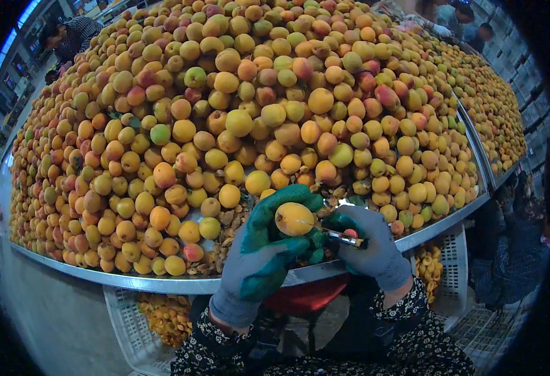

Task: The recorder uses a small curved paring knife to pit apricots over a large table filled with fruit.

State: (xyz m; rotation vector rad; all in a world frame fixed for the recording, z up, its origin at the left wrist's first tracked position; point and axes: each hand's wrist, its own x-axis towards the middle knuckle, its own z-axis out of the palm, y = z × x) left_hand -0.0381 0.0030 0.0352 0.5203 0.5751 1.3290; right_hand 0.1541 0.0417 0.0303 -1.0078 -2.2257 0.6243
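Observation:
My left hand [265, 256], in a grey knit glove with a green coated palm, is closed around a yellow apricot [294, 219] with a brown stem end. My right hand [369, 244], gloved alike, grips a small shiny metal cutting tool [345, 237] that has a red spot on it. Its thin tip reaches the right side of the apricot; how deep it goes, I cannot tell. Both hands are over the front edge of a metal table [171, 283], which bears a large heap of apricots [237, 123]. Beneath the hands lie brown apricot stones [228, 230].
Below the table edge, a white plastic crate [127, 324] at left and another [454, 277] at right hold opened apricot pieces. A metal divider [474, 136] separates a second apricot heap. People stand at the far left [75, 37] and far right [453, 21].

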